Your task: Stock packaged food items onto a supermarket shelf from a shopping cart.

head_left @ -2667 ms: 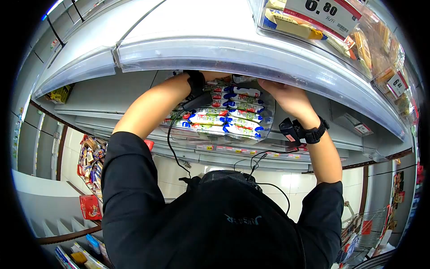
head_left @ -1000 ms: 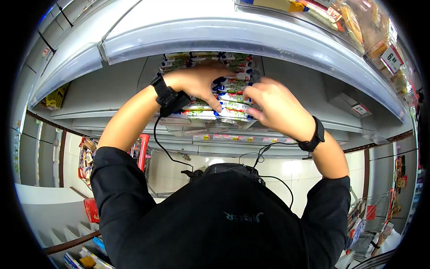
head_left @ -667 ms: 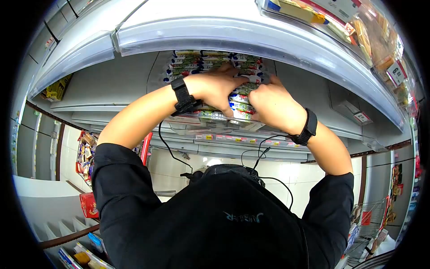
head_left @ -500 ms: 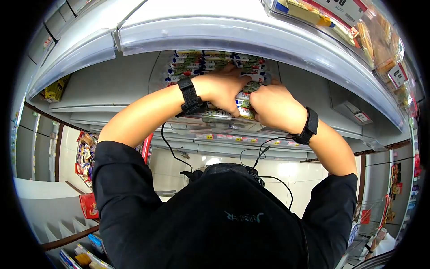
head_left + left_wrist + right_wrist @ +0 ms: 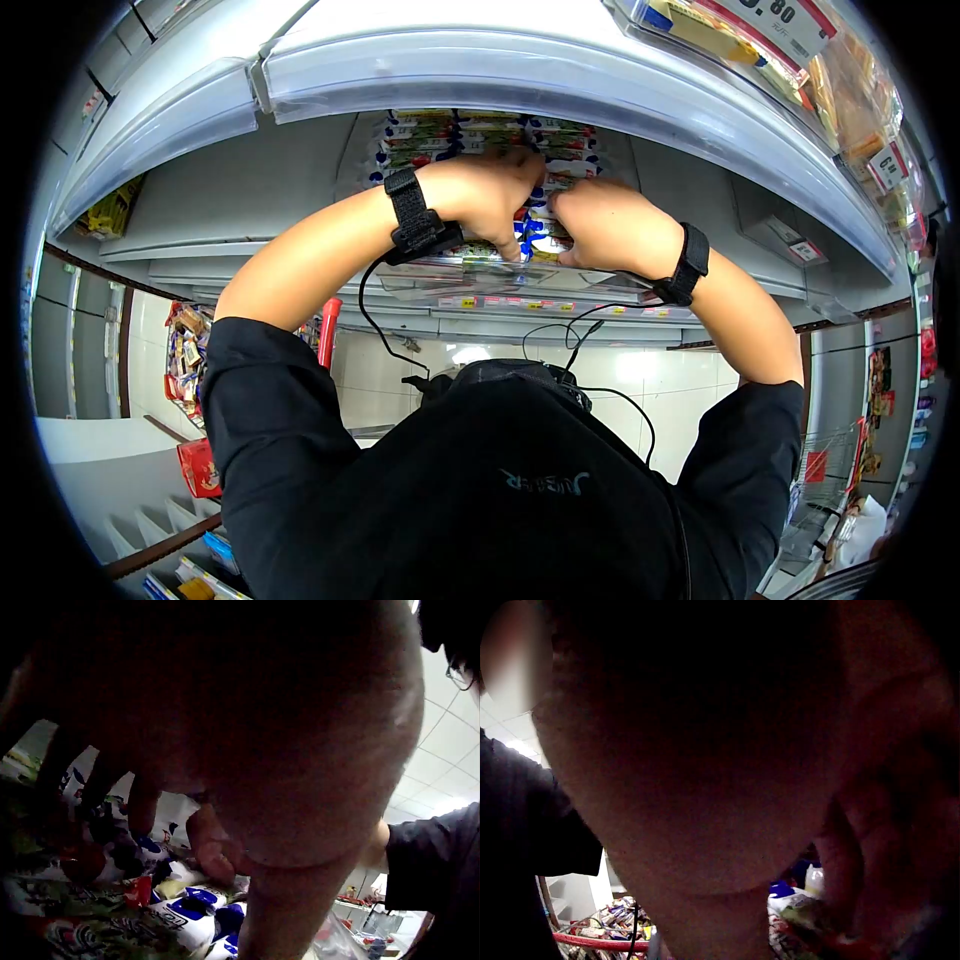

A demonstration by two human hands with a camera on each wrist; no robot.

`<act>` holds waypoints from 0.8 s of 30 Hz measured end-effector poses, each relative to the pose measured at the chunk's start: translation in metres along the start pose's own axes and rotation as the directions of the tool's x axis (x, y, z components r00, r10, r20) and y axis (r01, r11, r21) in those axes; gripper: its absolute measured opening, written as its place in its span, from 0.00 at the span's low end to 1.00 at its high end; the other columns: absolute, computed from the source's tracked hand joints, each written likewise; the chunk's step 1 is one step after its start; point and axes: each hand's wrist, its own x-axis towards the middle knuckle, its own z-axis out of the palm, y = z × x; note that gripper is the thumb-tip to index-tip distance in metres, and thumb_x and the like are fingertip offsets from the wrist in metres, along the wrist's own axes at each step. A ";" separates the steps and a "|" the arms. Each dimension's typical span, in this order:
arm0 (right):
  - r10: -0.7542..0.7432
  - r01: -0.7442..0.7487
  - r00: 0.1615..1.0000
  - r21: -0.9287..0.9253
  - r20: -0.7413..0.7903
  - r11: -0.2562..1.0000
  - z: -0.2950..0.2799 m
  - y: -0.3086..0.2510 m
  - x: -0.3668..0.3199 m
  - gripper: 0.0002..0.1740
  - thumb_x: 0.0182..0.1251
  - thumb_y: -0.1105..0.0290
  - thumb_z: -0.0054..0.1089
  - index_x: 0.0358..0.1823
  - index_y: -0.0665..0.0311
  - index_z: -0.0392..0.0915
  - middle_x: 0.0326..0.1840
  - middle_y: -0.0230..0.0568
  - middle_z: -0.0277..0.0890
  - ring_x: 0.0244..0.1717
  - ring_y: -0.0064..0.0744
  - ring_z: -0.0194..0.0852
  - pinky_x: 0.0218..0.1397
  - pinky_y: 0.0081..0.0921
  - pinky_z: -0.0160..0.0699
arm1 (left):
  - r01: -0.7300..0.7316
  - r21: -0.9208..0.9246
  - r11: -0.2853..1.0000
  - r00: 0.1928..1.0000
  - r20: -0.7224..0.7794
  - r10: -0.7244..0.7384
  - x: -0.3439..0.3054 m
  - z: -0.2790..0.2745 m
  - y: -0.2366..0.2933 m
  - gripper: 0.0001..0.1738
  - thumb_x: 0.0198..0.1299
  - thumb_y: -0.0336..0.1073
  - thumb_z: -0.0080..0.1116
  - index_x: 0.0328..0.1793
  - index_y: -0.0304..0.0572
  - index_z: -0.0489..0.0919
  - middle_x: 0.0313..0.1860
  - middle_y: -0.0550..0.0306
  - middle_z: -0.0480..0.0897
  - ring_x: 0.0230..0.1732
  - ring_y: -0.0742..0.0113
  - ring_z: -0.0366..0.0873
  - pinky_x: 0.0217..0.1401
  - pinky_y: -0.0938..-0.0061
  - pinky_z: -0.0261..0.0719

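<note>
Rows of slim white, blue, green and red snack packets (image 5: 415,145) lie in a clear plastic tray (image 5: 480,272) under the shelf lip. My left hand (image 5: 490,195) spreads over them from the left, thumb toward the front. In the left wrist view its fingers (image 5: 144,802) reach down onto the packets, beside a white-and-blue wrapper (image 5: 184,919). At the tray's right side, my right hand (image 5: 615,225) bends its fingers against the packet ends. The right wrist view is mostly dark palm (image 5: 705,787); I cannot tell whether those fingers grip a packet.
The upper shelf's clear edge strip (image 5: 430,85) hangs just beyond the hands. Boxed bread with a price tag (image 5: 790,25) stands above right. Cables (image 5: 365,310) trail from the wrists. A filled red cart (image 5: 190,365) stands left, a wire cart (image 5: 825,470) right.
Both hands have come from the tray's far sides onto its packets and drawn close together. Over the last half second they shift only slightly, with the right fingers at the packet ends.
</note>
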 end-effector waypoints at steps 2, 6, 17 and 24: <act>0.057 -0.057 0.997 -0.020 0.050 0.998 -0.003 -0.002 -0.003 0.18 0.44 0.64 0.71 0.33 0.70 0.78 0.29 0.54 0.80 0.36 0.54 0.80 0.42 0.42 0.80 | 0.012 -0.033 0.999 1.000 0.006 -0.011 -0.003 0.000 -0.001 0.51 0.35 0.43 0.79 0.62 0.26 0.62 0.60 0.35 0.68 0.63 0.43 0.67 0.64 0.61 0.69; 0.066 -0.076 0.984 -0.053 -0.162 0.996 0.012 -0.001 -0.004 0.12 0.47 0.69 0.68 0.28 0.70 0.80 0.29 0.55 0.79 0.37 0.54 0.80 0.42 0.43 0.80 | 0.010 -0.107 0.994 1.000 0.030 -0.007 -0.011 -0.009 -0.001 0.43 0.39 0.43 0.77 0.59 0.30 0.67 0.58 0.37 0.70 0.62 0.44 0.68 0.61 0.61 0.70; 0.075 -0.042 0.989 0.244 -0.126 0.969 0.007 0.030 0.003 0.21 0.63 0.52 0.62 0.36 0.67 0.78 0.29 0.54 0.78 0.33 0.53 0.76 0.38 0.42 0.73 | -0.109 -0.031 0.994 0.990 -0.099 0.105 -0.017 0.004 -0.027 0.25 0.55 0.52 0.64 0.50 0.39 0.82 0.56 0.39 0.73 0.61 0.44 0.68 0.63 0.58 0.68; 0.032 -0.123 0.975 0.409 0.222 0.904 -0.017 0.010 -0.010 0.22 0.63 0.53 0.61 0.33 0.70 0.79 0.29 0.55 0.78 0.31 0.53 0.77 0.37 0.41 0.74 | -0.148 -0.014 0.989 0.988 0.031 0.148 -0.030 -0.012 -0.018 0.26 0.57 0.54 0.61 0.50 0.39 0.82 0.54 0.38 0.76 0.59 0.45 0.72 0.61 0.62 0.70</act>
